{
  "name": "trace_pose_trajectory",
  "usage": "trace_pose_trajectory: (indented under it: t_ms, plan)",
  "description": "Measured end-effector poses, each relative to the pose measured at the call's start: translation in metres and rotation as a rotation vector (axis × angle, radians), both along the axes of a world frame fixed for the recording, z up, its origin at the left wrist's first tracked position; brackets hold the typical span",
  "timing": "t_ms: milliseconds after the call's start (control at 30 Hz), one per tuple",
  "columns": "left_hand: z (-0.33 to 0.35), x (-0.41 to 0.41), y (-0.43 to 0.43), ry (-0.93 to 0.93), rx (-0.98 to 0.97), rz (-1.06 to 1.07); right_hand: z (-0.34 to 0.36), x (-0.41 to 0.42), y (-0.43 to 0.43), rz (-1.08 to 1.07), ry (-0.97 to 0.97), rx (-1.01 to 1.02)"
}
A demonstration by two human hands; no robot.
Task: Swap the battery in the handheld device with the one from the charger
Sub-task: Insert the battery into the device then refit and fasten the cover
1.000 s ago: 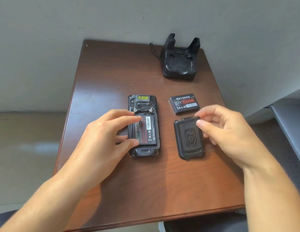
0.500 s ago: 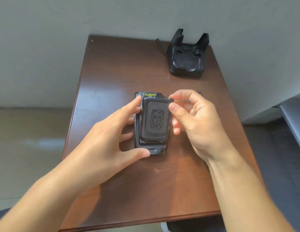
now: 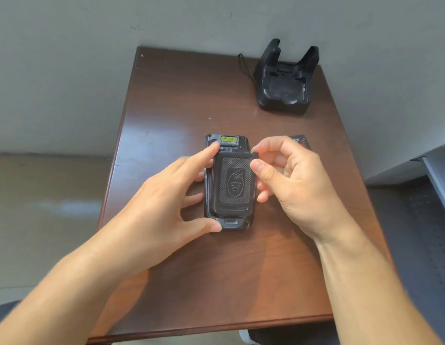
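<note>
The black handheld device (image 3: 228,224) lies face down in the middle of the brown table (image 3: 181,95). Its black battery cover (image 3: 235,185) rests over the battery bay, so the battery inside is hidden. My right hand (image 3: 288,185) pinches the cover's upper right corner between thumb and forefinger. My left hand (image 3: 166,195) holds the device, forefinger at the cover's upper left corner and thumb at the device's lower left end. A loose battery (image 3: 302,141) lies to the right, mostly hidden behind my right hand. The black charger cradle (image 3: 284,90) stands at the far right, with nothing in it.
A thin black cord (image 3: 245,67) runs from the cradle toward the wall. The table stands against a grey wall (image 3: 92,33). A grey shelf edge (image 3: 437,175) juts in at the right, beyond the table's side.
My right hand picked the cover up from the table and brought it onto the device's back. The left hand shifted from the battery to the device's edges. The cover now sits lower and straighter.
</note>
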State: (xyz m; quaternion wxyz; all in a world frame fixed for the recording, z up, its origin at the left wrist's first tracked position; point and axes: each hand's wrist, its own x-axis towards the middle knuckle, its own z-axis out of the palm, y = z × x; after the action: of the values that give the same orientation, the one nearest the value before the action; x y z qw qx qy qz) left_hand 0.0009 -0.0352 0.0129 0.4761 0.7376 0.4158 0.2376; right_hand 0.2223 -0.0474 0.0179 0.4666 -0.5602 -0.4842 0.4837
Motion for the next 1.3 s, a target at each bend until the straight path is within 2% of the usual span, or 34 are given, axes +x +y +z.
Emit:
trace_pose_trajectory:
  t_ms: [433, 500, 600, 667, 967, 1167, 1300]
  plan:
    - [0.008, 0.003, 0.004, -0.109, -0.050, 0.070, 0.001, -0.003, -0.002, 0.025, -0.065, 0.041]
    - [0.007, 0.003, 0.005, -0.085, -0.052, 0.065, -0.001, 0.000, 0.000, 0.025, -0.137, 0.030]
    - [0.001, 0.002, 0.006, 0.014, 0.006, 0.041, -0.008, 0.003, 0.001, -0.002, -0.385, 0.057]
    - [-0.002, 0.001, 0.008, 0.048, 0.028, 0.033, -0.011, 0.004, 0.001, -0.019, -0.463, 0.070]
    - [-0.001, 0.003, 0.007, 0.064, 0.083, 0.058, -0.014, 0.003, 0.001, -0.011, -0.493, 0.033]
    - [0.000, 0.008, 0.005, 0.205, 0.209, 0.078, -0.013, 0.003, 0.002, -0.023, -0.465, 0.010]
    - [-0.002, 0.009, 0.005, 0.215, 0.224, 0.082, -0.013, 0.003, 0.002, -0.010, -0.473, 0.008]
